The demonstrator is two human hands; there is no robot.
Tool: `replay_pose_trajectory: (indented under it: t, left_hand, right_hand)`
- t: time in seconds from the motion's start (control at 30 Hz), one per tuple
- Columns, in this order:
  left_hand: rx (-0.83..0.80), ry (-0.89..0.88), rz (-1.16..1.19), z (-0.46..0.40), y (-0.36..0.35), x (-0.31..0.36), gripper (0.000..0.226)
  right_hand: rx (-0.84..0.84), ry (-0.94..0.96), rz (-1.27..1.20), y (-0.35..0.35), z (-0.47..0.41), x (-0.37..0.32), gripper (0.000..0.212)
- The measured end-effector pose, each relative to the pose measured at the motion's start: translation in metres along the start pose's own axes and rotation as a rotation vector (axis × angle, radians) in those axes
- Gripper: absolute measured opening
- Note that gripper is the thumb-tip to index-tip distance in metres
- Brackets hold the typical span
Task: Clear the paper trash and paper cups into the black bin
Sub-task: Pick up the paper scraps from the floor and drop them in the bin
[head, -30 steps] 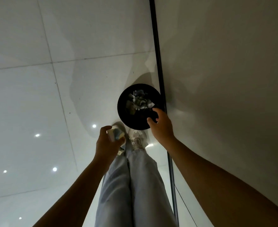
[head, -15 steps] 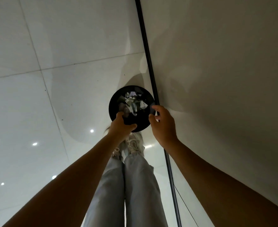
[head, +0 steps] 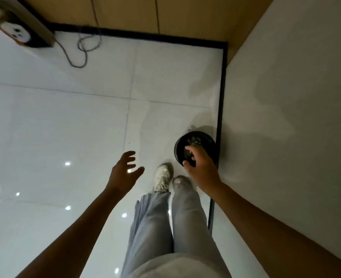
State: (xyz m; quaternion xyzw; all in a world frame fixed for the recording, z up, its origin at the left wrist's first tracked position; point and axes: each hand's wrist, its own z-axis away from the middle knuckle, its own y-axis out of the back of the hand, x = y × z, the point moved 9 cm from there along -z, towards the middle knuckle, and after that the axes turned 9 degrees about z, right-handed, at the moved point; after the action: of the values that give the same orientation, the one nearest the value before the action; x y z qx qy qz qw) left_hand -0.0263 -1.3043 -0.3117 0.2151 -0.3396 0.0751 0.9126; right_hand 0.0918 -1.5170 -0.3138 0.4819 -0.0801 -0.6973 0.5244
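The round black bin stands on the white tiled floor against the wall at the right. Crumpled paper trash lies inside it. My right hand hovers over the bin's near rim with fingers loosely spread, holding nothing. My left hand is out over the bare floor to the left of the bin, fingers spread and empty. No paper cup is visible outside the bin.
My legs in light jeans and white shoes stand just left of the bin. A black baseboard runs along the wall. A grey cable loops on the floor at the far left, beside a dark object.
My left hand dropped the paper it held into the bin, then drew back to the left and opened. The view swung up and left, so the bin now sits farther right.
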Motion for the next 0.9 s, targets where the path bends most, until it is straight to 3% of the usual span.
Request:
replay_pose_trajectory:
  t: [0.2,0.43,0.67,0.9]
  left_hand:
    - [0.247,-0.061,0.168,0.127,0.091,-0.013,0.052]
    - [0.611,0.011,0.471,0.286,0.168,-0.102,0.053]
    - [1.000,0.062,0.746,0.457,0.230,-0.248,0.052]
    - [1.308,0.194,0.925,0.653,0.243,-0.428,0.051]
  right_hand:
    - [-0.158,0.315,0.167,-0.029,0.058,-0.119,0.044]
    - [-0.423,0.701,0.331,-0.123,0.166,-0.260,0.043]
    - [-0.683,1.055,0.474,-0.281,0.349,-0.356,0.043]
    - [-0.984,1.291,0.583,-0.459,0.588,-0.367,0.044]
